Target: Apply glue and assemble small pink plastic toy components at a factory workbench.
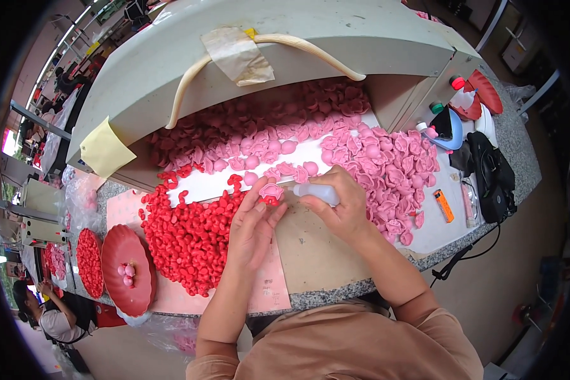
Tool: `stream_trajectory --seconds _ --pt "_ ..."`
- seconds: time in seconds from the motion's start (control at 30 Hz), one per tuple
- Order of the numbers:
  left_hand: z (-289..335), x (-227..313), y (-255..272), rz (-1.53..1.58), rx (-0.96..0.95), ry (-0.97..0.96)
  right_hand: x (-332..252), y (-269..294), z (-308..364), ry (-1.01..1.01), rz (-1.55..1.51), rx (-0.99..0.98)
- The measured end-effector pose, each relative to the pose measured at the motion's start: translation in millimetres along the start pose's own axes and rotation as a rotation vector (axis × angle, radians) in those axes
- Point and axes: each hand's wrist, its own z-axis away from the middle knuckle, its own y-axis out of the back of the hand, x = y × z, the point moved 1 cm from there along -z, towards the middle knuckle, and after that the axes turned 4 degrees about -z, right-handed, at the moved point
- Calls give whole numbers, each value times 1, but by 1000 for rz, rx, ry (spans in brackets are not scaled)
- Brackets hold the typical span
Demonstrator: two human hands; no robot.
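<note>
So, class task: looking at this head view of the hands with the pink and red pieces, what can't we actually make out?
- Head view: the white squeeze bottle body, wrapped by the right hand.
- Head view: the red part under the pink piece, too small, covered by left hand fingers.
- Head view: pink pieces further back, shadowed under the grey hood.

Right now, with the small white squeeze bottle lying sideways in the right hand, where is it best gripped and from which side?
Grip the white squeeze bottle around its rounded body, from its right end, as the right hand does. Its nozzle points left toward the pink piece pinched in the left hand, so that end should stay free.
</note>
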Motion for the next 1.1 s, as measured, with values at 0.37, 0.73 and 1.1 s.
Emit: stream_trajectory --seconds 0.37,0.73,1.1 --pt "-1 0 0 46 10 -42 4 0 3 -40 -13 12" --pt "-1 0 0 47 16 -21 5 0 4 -51 -13 31" --pt "-1 0 2 89 27 -17 7 0 5 -57 -22 32"
